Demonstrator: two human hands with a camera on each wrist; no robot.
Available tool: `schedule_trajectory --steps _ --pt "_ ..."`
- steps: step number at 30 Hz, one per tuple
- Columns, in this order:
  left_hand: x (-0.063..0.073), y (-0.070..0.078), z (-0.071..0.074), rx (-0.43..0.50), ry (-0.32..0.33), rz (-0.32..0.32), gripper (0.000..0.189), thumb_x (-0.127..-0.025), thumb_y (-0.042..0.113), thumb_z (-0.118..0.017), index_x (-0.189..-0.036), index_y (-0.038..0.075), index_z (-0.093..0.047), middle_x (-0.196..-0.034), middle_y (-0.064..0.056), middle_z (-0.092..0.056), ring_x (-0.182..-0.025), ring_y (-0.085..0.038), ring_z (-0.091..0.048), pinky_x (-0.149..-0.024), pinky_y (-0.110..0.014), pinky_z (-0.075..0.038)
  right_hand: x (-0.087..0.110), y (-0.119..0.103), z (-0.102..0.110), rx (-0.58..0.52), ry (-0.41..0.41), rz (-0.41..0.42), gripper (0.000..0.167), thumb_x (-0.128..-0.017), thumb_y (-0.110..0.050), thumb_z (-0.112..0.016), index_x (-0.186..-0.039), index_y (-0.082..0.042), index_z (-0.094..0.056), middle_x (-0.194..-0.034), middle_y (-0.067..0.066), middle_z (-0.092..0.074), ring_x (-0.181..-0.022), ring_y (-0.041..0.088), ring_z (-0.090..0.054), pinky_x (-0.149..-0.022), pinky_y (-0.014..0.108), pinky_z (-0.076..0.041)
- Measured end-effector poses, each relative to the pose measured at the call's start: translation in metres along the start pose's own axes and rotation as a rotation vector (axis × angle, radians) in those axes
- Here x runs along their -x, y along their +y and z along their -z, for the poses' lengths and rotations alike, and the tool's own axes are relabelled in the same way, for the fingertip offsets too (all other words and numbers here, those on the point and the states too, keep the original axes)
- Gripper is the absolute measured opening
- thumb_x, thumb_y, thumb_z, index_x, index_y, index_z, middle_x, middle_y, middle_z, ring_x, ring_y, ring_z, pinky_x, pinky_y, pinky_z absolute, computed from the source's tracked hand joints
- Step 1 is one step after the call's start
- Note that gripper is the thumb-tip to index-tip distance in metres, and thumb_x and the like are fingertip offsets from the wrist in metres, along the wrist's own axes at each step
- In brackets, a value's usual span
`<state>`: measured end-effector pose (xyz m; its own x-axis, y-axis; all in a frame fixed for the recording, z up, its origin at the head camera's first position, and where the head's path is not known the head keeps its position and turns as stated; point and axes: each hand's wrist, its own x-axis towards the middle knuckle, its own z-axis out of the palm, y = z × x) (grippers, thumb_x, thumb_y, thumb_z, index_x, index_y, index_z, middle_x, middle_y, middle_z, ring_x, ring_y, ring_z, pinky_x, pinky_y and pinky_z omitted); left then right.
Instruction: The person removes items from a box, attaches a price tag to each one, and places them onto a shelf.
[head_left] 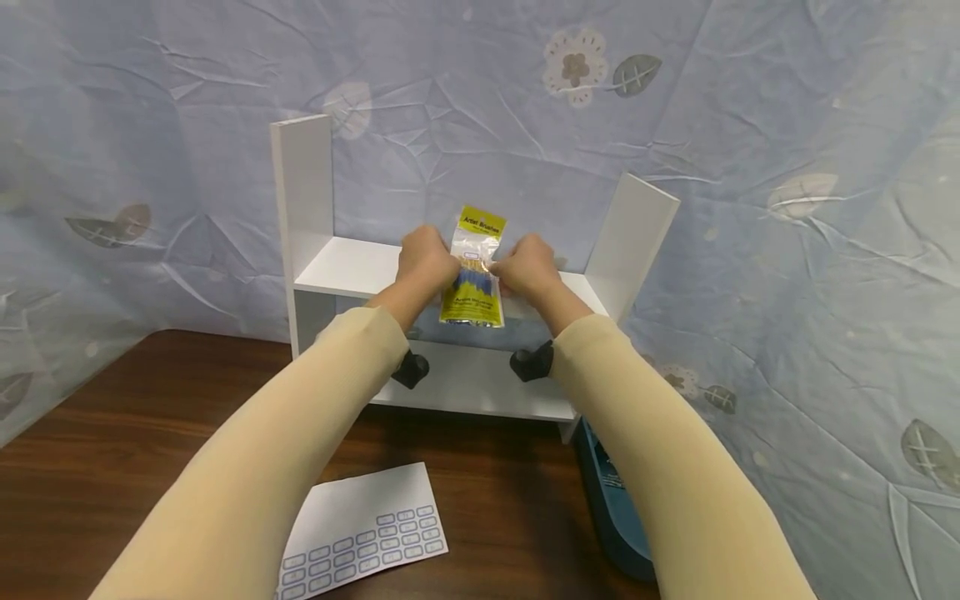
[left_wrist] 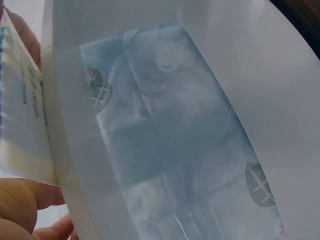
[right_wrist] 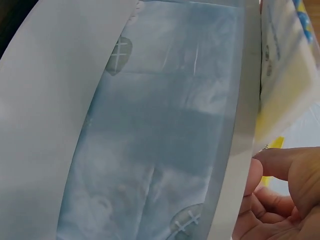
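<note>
A yellow and clear packet of artist brushes is held up at the front of a white shelf unit's upper board. My left hand pinches its left edge, and my right hand pinches the right edge. A small label sits on the packet's clear middle, above the blue part of the brushes. In the left wrist view, the packet appears at the left edge, with fingers below. In the right wrist view, the packet stands above my right thumb.
The shelf unit has a lower board and upright side panels. On the brown table lies a sheet of printed labels, partly behind my left sleeve. A blue bin stands at the right. Patterned cloth hangs behind.
</note>
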<state>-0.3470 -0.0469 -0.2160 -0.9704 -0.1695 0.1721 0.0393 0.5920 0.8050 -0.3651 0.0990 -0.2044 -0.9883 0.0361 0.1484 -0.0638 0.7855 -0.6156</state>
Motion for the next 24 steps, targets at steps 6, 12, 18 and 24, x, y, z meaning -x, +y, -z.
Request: schedule_trajectory --steps 6,12,18,24 --pt "0.000 -0.002 0.004 -0.010 0.000 -0.013 0.026 -0.095 0.009 -0.059 -0.073 0.011 -0.046 -0.078 -0.004 -0.051 -0.068 -0.018 -0.050 -0.057 -0.026 -0.042 0.008 -0.001 0.007 -0.018 0.016 0.045 0.022 -0.100 -0.015 -0.066 -0.099 0.006 -0.073 -0.071 0.004 -0.063 -0.055 0.010 -0.057 -0.057 0.022 -0.052" --pt "0.005 -0.003 0.011 0.062 0.016 -0.143 0.015 -0.100 0.014 -0.054 -0.092 0.006 -0.063 -0.095 -0.007 -0.064 -0.078 -0.019 -0.055 -0.069 -0.031 -0.048 0.014 0.001 0.014 -0.087 0.040 0.179 0.022 -0.103 -0.014 -0.059 -0.106 0.005 -0.069 -0.108 0.023 -0.074 -0.067 0.016 -0.067 -0.071 0.033 -0.064" --pt "0.018 0.001 0.015 0.146 -0.027 -0.302 0.027 -0.102 0.018 -0.052 -0.115 0.001 -0.069 -0.119 -0.015 -0.071 -0.102 -0.027 -0.066 -0.089 -0.040 -0.058 0.026 0.007 0.016 -0.170 0.059 0.326 0.022 -0.105 -0.018 -0.057 -0.108 0.002 -0.065 -0.110 0.025 -0.072 -0.084 0.027 -0.070 -0.072 0.031 -0.064" --pt "0.031 0.008 0.019 0.195 -0.017 -0.424 0.029 -0.104 0.022 -0.054 -0.118 0.003 -0.071 -0.113 -0.013 -0.074 -0.101 -0.025 -0.067 -0.087 -0.037 -0.058 0.044 0.003 0.021 -0.217 0.085 0.425 0.023 -0.106 -0.019 -0.059 -0.110 0.002 -0.066 -0.101 0.019 -0.072 -0.090 0.038 -0.072 -0.073 0.035 -0.065"
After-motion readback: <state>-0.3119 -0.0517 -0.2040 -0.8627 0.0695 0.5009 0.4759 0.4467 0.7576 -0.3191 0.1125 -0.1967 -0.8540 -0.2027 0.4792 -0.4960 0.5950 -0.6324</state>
